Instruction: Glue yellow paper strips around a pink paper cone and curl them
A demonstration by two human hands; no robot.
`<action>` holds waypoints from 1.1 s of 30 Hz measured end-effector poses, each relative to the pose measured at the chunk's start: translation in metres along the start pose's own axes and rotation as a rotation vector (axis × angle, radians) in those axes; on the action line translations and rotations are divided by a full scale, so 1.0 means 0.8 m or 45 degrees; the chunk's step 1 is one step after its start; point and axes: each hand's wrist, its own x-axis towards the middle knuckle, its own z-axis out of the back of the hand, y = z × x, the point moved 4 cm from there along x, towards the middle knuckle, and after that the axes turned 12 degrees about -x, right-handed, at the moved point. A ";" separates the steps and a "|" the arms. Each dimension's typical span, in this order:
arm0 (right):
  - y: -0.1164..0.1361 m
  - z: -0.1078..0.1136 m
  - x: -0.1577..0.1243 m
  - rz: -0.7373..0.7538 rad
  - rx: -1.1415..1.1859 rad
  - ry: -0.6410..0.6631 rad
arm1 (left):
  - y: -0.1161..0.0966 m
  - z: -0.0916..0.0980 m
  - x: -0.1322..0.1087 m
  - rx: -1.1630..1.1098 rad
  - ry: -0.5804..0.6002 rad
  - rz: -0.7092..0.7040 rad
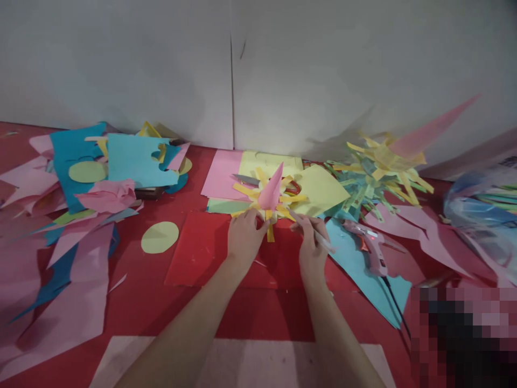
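A paper craft with a pink cone (271,189) at its centre and yellow strips (297,198) spreading around it stands over the red board. My left hand (247,233) is closed on its near edge, thumb and fingers pinching by a yellow strip below the cone. Just right of the craft, my right hand (313,242) is wrapped round a slim, pale pen-like stick (323,241). Its tip points up and left toward the yellow strips. Behind the craft lie scissors (291,186) with red handles, partly hidden by the strips.
A pink glue gun (369,245) rests on blue paper (393,293), its cord trailing down. A larger cone craft (428,134) stands at right near a plastic bag (480,210). Paper scraps (86,280) pile up at left beside a yellow disc (160,237). A white wall is behind.
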 end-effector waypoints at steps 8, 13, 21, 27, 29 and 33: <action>0.006 -0.008 -0.007 0.081 0.004 0.153 | 0.002 -0.004 0.001 -0.020 0.035 -0.068; 0.002 -0.016 -0.005 0.104 -0.025 0.246 | 0.003 -0.007 0.002 0.040 0.085 -0.077; 0.000 -0.021 -0.003 0.145 0.002 0.293 | 0.000 -0.008 0.000 0.161 0.076 -0.094; 0.003 -0.021 -0.004 0.187 -0.016 0.310 | -0.004 -0.006 -0.001 0.232 0.087 -0.126; 0.003 -0.021 -0.004 0.204 -0.039 0.294 | -0.003 -0.007 -0.001 0.247 0.097 -0.124; 0.002 -0.021 -0.005 0.225 -0.077 0.313 | -0.002 -0.008 -0.001 0.240 0.089 -0.142</action>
